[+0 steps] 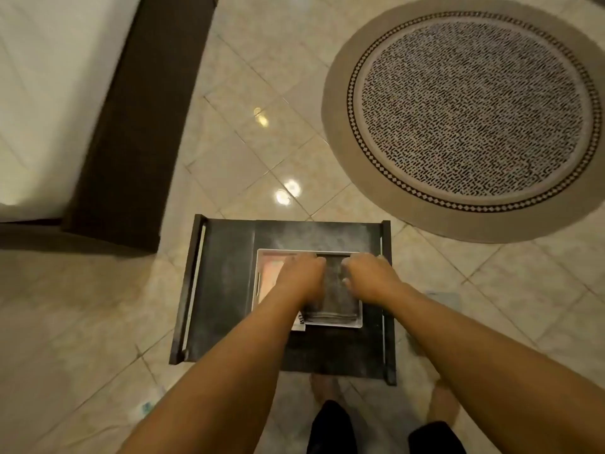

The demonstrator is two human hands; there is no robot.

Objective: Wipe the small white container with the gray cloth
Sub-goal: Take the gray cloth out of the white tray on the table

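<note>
Down at centre, the small white container (355, 317) sits on a dark table (226, 290), with the folded gray cloth (334, 293) lying inside it between the two hands. Both hands reach into the container: the left hand (299, 273) curls at the cloth's left edge, the right hand (368, 273) at its right edge, though whether either actually pinches the fabric cannot be told. Beyond the right hand lies a round patterned rug (471, 109) on the tiled floor (262, 93).
</note>
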